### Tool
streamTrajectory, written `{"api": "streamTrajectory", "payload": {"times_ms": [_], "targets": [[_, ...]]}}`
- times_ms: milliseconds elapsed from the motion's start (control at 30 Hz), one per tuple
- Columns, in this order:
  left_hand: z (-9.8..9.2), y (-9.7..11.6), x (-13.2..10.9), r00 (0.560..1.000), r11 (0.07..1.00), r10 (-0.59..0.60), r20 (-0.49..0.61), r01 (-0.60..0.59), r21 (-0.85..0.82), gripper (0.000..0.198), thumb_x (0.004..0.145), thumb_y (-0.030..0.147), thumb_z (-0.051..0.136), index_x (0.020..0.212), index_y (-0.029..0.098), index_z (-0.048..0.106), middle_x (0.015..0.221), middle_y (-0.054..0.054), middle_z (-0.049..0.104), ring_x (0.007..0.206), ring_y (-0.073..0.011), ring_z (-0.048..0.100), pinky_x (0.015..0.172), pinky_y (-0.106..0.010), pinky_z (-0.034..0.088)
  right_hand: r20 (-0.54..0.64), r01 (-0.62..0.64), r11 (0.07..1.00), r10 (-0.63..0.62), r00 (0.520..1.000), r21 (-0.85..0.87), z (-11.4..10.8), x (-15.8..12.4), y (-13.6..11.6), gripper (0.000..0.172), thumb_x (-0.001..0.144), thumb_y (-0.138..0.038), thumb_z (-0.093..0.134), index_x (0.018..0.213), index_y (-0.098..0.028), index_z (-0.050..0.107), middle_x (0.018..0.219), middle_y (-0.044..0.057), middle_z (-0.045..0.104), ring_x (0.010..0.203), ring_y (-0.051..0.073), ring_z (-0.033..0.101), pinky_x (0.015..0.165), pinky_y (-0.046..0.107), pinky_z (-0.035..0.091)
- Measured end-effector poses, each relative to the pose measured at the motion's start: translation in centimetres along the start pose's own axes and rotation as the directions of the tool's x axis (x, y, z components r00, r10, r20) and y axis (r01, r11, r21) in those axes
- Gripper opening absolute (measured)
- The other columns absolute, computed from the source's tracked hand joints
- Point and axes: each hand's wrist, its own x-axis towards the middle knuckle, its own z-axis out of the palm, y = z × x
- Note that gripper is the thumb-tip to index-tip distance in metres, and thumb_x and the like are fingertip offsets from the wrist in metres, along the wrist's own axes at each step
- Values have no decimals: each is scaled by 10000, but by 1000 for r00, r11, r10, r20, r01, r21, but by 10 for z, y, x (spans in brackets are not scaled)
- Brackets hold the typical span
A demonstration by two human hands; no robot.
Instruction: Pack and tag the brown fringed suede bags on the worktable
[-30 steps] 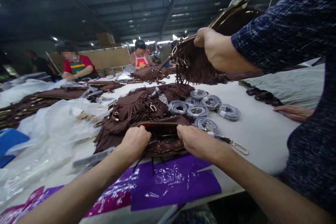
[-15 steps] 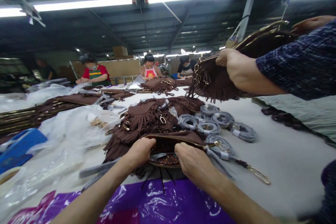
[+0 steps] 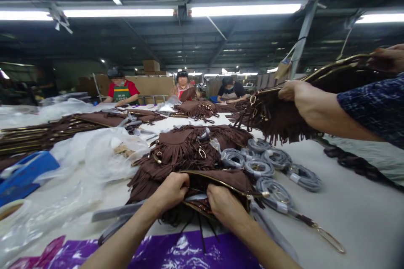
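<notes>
A brown fringed bag lies before me with its gold-zipped mouth spread apart. My left hand has its fingers curled round the left part of the opening. My right hand is closed at the right part of the mouth, its fingertips hidden inside the bag. Between the hands a patterned lining and a pale strip show. Behind the bag is a pile of brown fringed bags with gold clips. A grey-wrapped strap trails from the bag's right end.
Several coiled, wrapped straps lie right of the pile; one ends in a gold clasp. Purple plastic is at the near edge. Left are clear plastic bags and a blue holder. A co-worker's hand grips another fringed bag, upper right.
The scene sits slightly lower and further right in view. Both my hands stay at the bag's mouth, the right one a little deeper in. The co-worker's bag has shifted right.
</notes>
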Motion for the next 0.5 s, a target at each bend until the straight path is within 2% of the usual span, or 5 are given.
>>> {"api": "streamTrajectory", "payload": {"times_ms": [267, 500], "targets": [[-2, -4, -3, 1000, 998, 18, 3, -18, -54, 256, 709, 24, 498, 822, 180, 667, 854, -20, 715, 810, -156, 641, 732, -214, 448, 32, 5, 1000, -5, 999, 2, 3, 6, -13, 299, 971, -143, 369, 951, -135, 668, 908, 168, 743, 844, 251, 711, 650, 288, 406], [-1, 2, -5, 1000, 1000, 17, 16, -17, 18, 268, 741, 22, 486, 815, 193, 679, 842, -27, 697, 827, -167, 638, 750, -231, 447, 26, 67, 998, -68, 997, 21, 15, 11, -4, 297, 971, -147, 374, 929, -149, 668, 896, 142, 739, 825, 224, 695, 633, 275, 371]]}}
